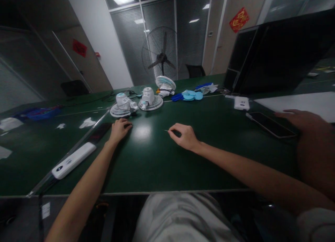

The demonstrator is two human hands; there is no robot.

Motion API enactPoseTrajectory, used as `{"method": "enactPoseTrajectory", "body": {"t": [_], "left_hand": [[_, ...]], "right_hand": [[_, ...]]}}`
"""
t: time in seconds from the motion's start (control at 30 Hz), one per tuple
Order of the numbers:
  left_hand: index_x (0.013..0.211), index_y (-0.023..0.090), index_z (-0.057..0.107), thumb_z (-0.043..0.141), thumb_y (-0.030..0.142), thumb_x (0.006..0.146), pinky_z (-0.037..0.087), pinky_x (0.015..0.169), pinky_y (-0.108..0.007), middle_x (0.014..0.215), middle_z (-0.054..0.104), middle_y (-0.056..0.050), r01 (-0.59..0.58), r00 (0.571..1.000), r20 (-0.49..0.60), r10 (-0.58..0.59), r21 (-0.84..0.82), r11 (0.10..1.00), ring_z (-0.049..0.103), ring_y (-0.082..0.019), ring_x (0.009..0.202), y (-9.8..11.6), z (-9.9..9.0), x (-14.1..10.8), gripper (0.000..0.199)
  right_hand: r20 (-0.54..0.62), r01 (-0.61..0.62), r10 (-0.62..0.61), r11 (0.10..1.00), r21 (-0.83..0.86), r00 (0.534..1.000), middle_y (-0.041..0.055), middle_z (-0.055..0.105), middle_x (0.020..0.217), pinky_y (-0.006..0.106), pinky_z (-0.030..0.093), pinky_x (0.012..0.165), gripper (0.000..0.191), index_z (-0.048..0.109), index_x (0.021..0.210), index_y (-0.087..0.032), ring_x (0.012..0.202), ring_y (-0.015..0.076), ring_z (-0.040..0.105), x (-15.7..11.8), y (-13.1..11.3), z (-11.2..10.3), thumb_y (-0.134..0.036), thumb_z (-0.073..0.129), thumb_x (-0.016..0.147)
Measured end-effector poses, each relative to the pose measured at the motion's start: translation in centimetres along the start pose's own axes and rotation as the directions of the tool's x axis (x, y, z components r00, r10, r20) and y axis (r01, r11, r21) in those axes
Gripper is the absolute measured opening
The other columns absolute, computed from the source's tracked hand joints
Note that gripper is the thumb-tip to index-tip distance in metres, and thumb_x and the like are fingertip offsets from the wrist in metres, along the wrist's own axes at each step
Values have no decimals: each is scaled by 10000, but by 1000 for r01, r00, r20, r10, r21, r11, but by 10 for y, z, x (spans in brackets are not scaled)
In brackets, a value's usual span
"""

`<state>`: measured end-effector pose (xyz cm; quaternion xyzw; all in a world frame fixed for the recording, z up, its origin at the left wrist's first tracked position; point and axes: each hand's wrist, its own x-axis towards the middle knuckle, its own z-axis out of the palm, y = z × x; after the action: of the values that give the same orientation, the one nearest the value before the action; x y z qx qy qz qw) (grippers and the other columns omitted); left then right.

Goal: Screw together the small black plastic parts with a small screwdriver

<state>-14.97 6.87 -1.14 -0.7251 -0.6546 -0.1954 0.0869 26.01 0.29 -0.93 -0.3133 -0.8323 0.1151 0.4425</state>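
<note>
Stick (pixel 166 130) – thin, pale, tiny – pinched btwn thumb & index tip of R hand (pixel 184 136), poking out leftward abv the green table (pixel 157 161), approx mid-view. R hand's knuckles up, thumb + index making a loop, other fingers curled; forearm slants in from lower R. L hand (pixel 119 131) palm-down on table, open, fingers loosely bent, just in front of leftmost small fan (pixel 122 104) – forearm angled up from lower L. Co-worker's hand (pixel 300 119), far R, blurry, near phone (pixel 272 125).
</note>
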Motion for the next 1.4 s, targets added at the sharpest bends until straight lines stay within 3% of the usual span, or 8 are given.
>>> {"method": "enactPoseTrajectory", "body": {"t": [0.2,0.4,0.6,0.97,1.13,1.27,1.4], "left_hand": [[1019,248,814,665,363,934,489,1001,-406,1278,707,-82,-18,999,-46,17,-17,1000,616,-300,1181,-5,5,4,207],[1066,193,800,618,411,961,516,946,-390,1224,724,-119,92,986,-139,-93,-14,996,666,-314,1114,-18,-4,5,302],[1048,197,809,633,429,948,526,888,-365,1205,739,-122,147,982,-117,-146,-1,989,692,-316,1064,-23,-2,2,308],[1101,197,793,604,436,961,526,932,-365,1201,750,-126,173,979,-105,-176,-43,984,701,-307,1079,-18,1,1,335],[1104,195,788,640,466,914,533,932,-375,1160,764,-128,187,980,-49,-193,-111,976,703,-318,1076,-16,0,0,362],[1092,199,783,672,489,878,548,915,-364,1090,785,-107,110,993,74,-95,-236,966,718,-291,1019,1,-2,1,377],[1105,208,774,700,526,872,560,905,-360,1113,779,-86,-58,965,210,158,-414,908,710,-262,998,43,-5,-4,401]], "right_hand": [[12,1,-1,1000,5,1000,50,747,949,316,554,753,171,731,998,-198,819,185,695,0,1,0,-302,600,1033],[19,0,0,1000,14,1000,54,748,965,312,559,757,176,732,1008,-193,831,183,694,-1,0,-1,-304,598,1036],[27,0,0,1000,20,1000,53,746,958,305,557,742,183,731,1008,-187,814,176,692,-1,1,-1,-303,592,1037],[31,-8,8,1000,-8,999,54,747,966,316,558,755,175,734,1015,-195,836,185,696,-1,1,0,-307,601,1029],[49,-10,11,1000,-20,999,51,746,964,313,560,748,190,731,1021,-194,827,179,697,0,1,-1,-315,586,1041],[91,-15,19,999,-48,996,55,744,980,313,565,769,186,731,1028,-188,848,179,699,0,-1,-1,-306,588,1044],[173,-15,30,996,-92,984,52,731,1009,333,581,804,171,716,1039,-167,871,173,697,0,-1,-1,-298,607,1047]]}}
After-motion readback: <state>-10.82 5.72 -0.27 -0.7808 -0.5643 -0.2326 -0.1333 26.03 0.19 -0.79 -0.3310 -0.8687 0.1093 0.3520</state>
